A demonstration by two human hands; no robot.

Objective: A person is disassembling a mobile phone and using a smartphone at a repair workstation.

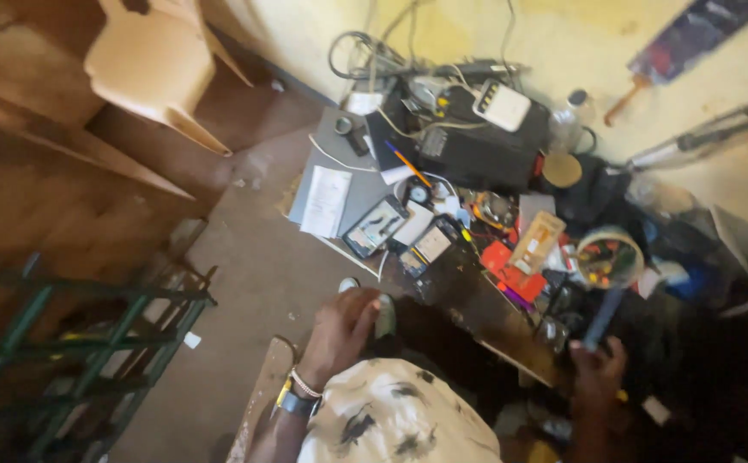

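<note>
Fabric in a pale print with dark marks [395, 416] fills the nearest edge of the view, and both arms reach out past it. On the left, the left hand [340, 330], with a watch and a bead bracelet [298, 393] at its wrist, rests palm down with its fingers curled over a small pale object [384, 313]; whether it grips this I cannot tell. On the right, the right hand [595, 364] is closed around the lower end of a slim blue tool [601, 319] that points away toward a round bowl of mixed small parts [610, 255]. Farther off, a dark cluttered table [477, 300] carries an orange flat package [511, 270], a phone with a dark screen [374, 227] and a folded white paper [325, 200]. Beyond these sits a black box tangled in cables [485, 154], with a white adapter [503, 105] on top. A green metal frame [82, 343] stands near left, and a pale plastic chair [155, 64] far left.
</note>
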